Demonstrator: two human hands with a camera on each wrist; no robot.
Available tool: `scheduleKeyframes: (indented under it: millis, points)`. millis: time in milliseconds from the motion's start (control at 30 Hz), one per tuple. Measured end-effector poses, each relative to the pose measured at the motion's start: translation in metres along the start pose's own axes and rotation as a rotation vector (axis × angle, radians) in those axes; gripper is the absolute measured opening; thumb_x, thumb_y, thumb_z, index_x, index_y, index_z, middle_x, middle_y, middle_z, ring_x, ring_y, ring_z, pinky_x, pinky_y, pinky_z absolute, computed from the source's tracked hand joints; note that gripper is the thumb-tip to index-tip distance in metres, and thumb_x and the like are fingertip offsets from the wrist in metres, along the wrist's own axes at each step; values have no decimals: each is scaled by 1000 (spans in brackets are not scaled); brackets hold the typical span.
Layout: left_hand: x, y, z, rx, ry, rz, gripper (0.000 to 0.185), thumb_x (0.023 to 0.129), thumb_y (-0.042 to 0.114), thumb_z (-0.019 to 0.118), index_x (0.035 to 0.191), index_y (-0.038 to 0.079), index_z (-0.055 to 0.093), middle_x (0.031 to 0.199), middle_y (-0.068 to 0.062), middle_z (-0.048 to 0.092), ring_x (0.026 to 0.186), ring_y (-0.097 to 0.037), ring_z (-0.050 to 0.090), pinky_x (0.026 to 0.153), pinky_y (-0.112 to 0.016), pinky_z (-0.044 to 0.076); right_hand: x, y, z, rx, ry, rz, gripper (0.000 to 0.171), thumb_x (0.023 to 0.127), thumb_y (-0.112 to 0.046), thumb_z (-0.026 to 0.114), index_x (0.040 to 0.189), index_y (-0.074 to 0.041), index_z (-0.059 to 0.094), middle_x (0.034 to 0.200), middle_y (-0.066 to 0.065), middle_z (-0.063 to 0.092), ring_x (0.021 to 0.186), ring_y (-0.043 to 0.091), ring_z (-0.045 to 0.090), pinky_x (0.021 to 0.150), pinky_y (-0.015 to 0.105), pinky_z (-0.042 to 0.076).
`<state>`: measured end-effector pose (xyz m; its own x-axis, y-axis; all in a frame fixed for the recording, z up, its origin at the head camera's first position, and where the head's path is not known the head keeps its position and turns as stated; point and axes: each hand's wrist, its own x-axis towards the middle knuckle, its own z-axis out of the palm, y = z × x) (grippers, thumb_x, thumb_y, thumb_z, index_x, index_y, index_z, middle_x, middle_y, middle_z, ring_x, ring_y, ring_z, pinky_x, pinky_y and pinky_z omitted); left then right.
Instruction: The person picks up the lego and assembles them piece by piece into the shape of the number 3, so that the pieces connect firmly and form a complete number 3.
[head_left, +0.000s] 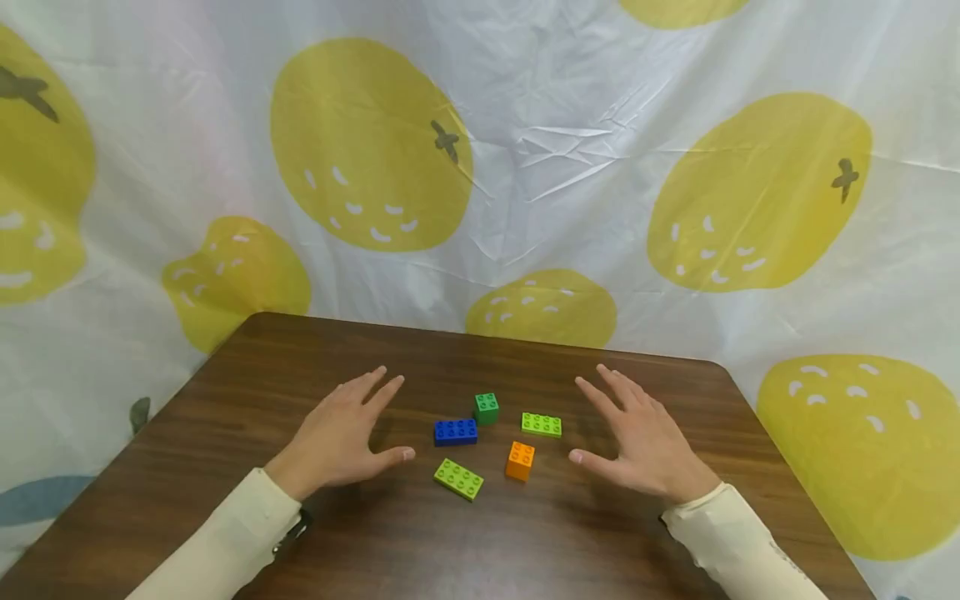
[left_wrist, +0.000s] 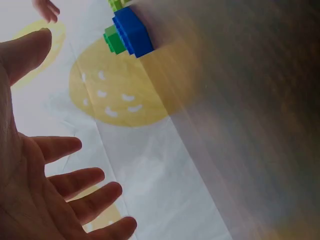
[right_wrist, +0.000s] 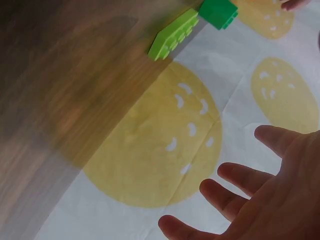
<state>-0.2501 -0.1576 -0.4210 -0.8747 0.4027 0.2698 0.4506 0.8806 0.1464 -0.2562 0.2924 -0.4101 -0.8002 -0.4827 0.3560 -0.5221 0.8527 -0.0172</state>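
My left hand (head_left: 341, 433) hovers with spread fingers to the left of the bricks, its thumb pointing toward a blue brick (head_left: 455, 432). On the other side my right hand (head_left: 641, 437) is spread too, nearest a flat lime brick (head_left: 542, 425). Neither holds anything. Between the hands also lie a small green brick (head_left: 486, 408), touching or close behind the blue one, an orange brick (head_left: 521, 461) and a second lime brick (head_left: 458, 479) nearer the front. In the left wrist view the blue brick (left_wrist: 132, 31) stands beyond the thumb; the right wrist view shows a lime brick (right_wrist: 174, 35).
The bricks stand on a dark brown wooden table (head_left: 480, 550) with rounded far corners. Behind and beside it hangs a white cloth (head_left: 555, 192) printed with yellow fruit. Both forearms wear pale sleeves (head_left: 225, 533) with dark bands at the wrists.
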Motion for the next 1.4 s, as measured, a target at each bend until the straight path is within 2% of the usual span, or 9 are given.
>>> scheduleKeyframes:
  millis: [133,233,500,633,733,867,1033,1233,1400]
  points:
    - [-1,5,4,-34,-12,11,99,87,72,72,164,18,40,167,-16,42,146,-43,49,106,-64,51,0,-4,3,46,20,-27,99,86,-72,71,167,-31,31,172,14,32,150,43,41,103,70,49]
    - [-1,9,6,-78,-20,18,93,88,66,75,162,18,43,163,-15,46,143,-42,52,100,-63,55,-1,-9,5,85,24,-26,98,87,-71,72,167,-32,32,171,12,33,147,40,45,100,68,51]
    - [1,16,7,-316,-72,59,75,93,54,77,152,12,54,149,-12,57,133,-36,61,106,-58,54,-4,-25,6,241,-33,17,89,91,-65,72,165,-35,33,171,6,34,148,37,47,99,65,54]
    - [3,19,11,-365,-100,56,70,94,50,78,149,11,57,144,-11,60,128,-33,63,106,-56,54,-3,-34,5,297,-40,22,84,93,-64,72,163,-33,37,167,4,38,148,35,48,105,62,52]
    - [5,20,13,-392,-114,54,67,94,48,78,147,12,58,138,-9,63,122,-28,65,101,-52,56,-1,-38,6,319,-32,13,80,94,-62,71,161,-30,41,165,4,42,147,33,49,109,61,50]
    - [8,20,17,-436,-131,74,62,94,43,80,143,11,61,130,-8,67,113,-24,68,93,-47,59,2,-41,9,342,-32,-2,74,96,-57,71,159,-28,45,161,3,46,144,32,52,110,61,49]
    - [12,21,19,-473,-156,94,60,94,39,81,142,8,62,130,-10,68,109,-24,69,92,-45,59,5,-44,13,374,-13,-36,67,98,-50,73,155,-24,50,157,3,51,139,31,56,108,59,51]
    - [16,23,23,-523,-196,98,58,93,33,83,139,4,63,127,-11,71,109,-20,68,90,-37,60,8,-48,22,478,12,-77,58,99,-40,74,149,-18,56,147,3,60,126,27,64,98,49,57]
    - [19,26,27,-579,-232,86,54,90,26,86,133,1,66,120,-10,72,105,-20,68,88,-33,60,10,-52,27,554,-7,-43,54,98,-36,76,146,-20,59,137,7,66,111,28,65,86,42,58]
